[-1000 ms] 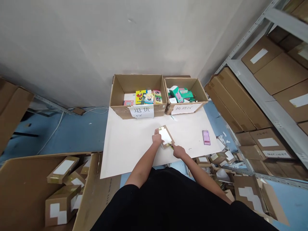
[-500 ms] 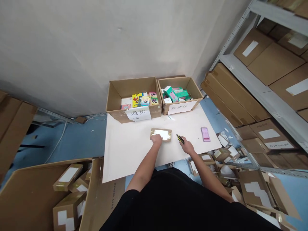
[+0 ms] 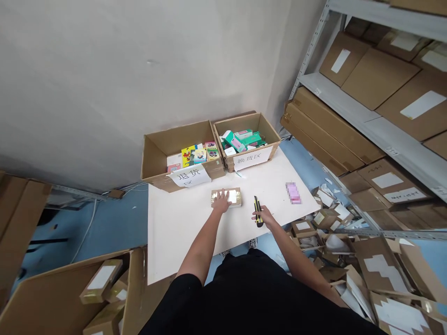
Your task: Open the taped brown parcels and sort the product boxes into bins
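A small taped cardboard box (image 3: 236, 197) with a white label lies on the white table (image 3: 181, 232). My left hand (image 3: 221, 202) rests on top of its left part, fingers spread. To the right of the box, my right hand (image 3: 264, 216) grips a yellow and black utility knife (image 3: 258, 211), which points away from me over the table. Whether its blade is out is too small to tell. Farther right on the table lies a blurred pink item (image 3: 293, 193).
At the table's back stand two open cartons with handwritten signs: the left carton (image 3: 157, 174) holds colourful small boxes, the right carton (image 3: 270, 135) green and white ones. A large carton of parcels (image 3: 101, 281) is at lower left. Shelving (image 3: 352, 100) and discarded cardboard (image 3: 377, 265) stand right.
My left hand has gone from pinching the box's near left edge to lying spread on top of it. In my right hand, the knife has turned to point more straight ahead. The view has shifted.
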### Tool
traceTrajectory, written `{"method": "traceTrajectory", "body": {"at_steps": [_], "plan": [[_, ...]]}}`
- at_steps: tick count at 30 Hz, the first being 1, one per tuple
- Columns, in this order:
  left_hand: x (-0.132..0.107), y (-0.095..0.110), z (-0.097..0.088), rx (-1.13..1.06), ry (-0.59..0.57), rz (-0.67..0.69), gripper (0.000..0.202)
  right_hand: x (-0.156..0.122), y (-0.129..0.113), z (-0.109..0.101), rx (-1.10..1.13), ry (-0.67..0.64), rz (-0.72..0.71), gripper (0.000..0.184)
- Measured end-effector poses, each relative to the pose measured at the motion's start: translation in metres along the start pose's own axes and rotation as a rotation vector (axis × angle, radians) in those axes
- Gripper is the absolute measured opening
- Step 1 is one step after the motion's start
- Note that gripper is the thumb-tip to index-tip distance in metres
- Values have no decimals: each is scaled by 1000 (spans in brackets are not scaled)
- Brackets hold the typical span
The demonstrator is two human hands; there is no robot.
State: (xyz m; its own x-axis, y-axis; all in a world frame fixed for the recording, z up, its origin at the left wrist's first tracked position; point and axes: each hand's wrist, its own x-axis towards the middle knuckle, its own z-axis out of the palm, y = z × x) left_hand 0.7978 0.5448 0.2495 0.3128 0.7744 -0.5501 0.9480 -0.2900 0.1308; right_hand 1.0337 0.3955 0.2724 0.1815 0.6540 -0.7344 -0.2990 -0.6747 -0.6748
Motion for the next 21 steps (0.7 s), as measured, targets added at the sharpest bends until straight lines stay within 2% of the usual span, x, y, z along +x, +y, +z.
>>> {"method": "traceTrajectory", "body": {"at_steps": [5,9,12,16,18,21], "plan": [[-15,38,32,38,25,-145,79,23,-15,6,-303,10,0,27],[-29,61,46,23,45,-226,80,31,-29,12,-647,-74,-94,29],[-34,62,43,-10,57,-223,81,30,-38,21,-976,-96,-215,37],[-35,56,36,-35,46,-217,80,31,-45,42,-1367,-14,-359,61],[-35,56,37,-45,36,-224,80,31,-48,51,-1469,-17,-352,73],[-35,58,41,-41,52,-224,79,26,-50,56,-1530,-56,-305,80]]}}
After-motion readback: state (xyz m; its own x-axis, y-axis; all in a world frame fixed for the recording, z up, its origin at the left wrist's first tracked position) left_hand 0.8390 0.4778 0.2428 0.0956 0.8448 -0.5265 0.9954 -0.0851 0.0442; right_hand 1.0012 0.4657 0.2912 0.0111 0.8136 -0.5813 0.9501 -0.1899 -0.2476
